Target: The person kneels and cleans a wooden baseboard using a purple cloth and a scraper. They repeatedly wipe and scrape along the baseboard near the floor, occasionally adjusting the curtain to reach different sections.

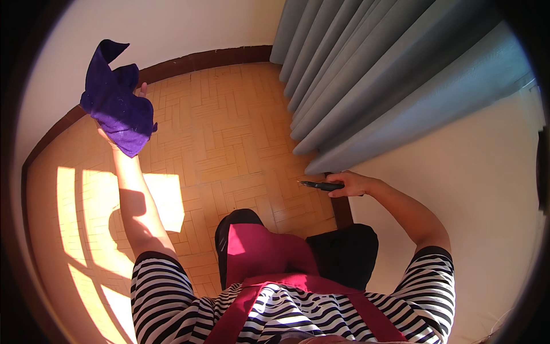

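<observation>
A purple cloth [118,101] drapes over my left hand [107,134], which is stretched out at the upper left near the wall. The cloth covers most of that hand; a fingertip and part of the wrist side show, so how its fingers grip is hidden. On the right, my right hand [351,184] is closed around the black handle of a slim tool [322,185]. Its narrow metal tip points left, above the floor; the exact kind of tool cannot be told. That hand is close to the lower edge of the grey curtain.
Long grey curtains [343,81] hang at the upper right, down to the wooden parquet floor [227,142]. A dark brown baseboard [206,59] runs along the pale walls [193,26]. Sunlight falls on the floor at the left.
</observation>
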`<state>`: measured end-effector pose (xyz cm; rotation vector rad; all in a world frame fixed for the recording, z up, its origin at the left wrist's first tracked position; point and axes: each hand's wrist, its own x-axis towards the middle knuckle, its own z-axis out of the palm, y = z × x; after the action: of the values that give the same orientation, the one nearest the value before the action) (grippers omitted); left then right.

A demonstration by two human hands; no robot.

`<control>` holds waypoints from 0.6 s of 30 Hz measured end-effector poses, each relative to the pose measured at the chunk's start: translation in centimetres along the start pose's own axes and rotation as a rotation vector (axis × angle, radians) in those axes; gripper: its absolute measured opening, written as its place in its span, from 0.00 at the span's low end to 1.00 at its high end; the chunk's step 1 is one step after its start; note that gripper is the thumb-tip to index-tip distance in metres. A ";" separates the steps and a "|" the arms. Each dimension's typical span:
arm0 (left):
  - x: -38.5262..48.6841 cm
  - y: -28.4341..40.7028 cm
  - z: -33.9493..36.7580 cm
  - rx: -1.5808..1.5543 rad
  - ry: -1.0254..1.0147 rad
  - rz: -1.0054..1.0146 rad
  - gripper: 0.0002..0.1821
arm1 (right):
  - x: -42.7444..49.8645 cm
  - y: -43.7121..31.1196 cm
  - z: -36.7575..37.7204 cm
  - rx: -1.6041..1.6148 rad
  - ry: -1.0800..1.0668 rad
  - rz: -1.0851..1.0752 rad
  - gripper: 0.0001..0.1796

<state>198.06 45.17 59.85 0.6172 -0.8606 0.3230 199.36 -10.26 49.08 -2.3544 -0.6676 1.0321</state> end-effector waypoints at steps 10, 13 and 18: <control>-11.6 -11.4 5.8 0.379 0.926 -0.395 0.23 | 15.4 5.5 -10.5 -0.196 -0.489 0.215 0.23; -10.4 -13.9 9.1 0.306 0.931 -0.494 0.22 | 17.5 4.0 -15.8 -0.305 -0.241 -0.082 0.25; -7.0 -18.0 10.6 0.391 0.821 -1.387 0.22 | 20.2 4.9 -18.7 -0.254 0.002 -0.273 0.20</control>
<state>196.36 24.35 52.83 1.1766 0.5253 -0.5276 226.95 -6.18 46.64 -2.3840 -1.1414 0.8658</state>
